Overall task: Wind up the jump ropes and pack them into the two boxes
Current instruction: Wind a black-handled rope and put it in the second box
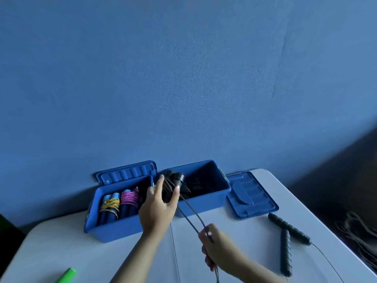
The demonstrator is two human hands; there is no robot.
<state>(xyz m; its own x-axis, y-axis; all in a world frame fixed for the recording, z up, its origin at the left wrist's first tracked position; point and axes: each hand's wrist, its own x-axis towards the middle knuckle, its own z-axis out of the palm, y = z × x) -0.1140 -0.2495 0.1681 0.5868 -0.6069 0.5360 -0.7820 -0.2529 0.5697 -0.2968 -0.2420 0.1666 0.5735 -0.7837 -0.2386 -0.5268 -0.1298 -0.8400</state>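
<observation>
L hand (158, 207) grips the black rope's handles (175, 178) over the right box (206, 199) as a winding core, R hand (214, 245) pinches the cord (189, 215) taut — keeps wraps tight; left box (114, 223) already holds wound ropes.

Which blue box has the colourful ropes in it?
The left box, beside the left hand. It holds wound ropes with yellow and pink cord. The right box holds only dark, black ones.

Right box (206, 198) half free (left box (114, 227) crowded).
</observation>
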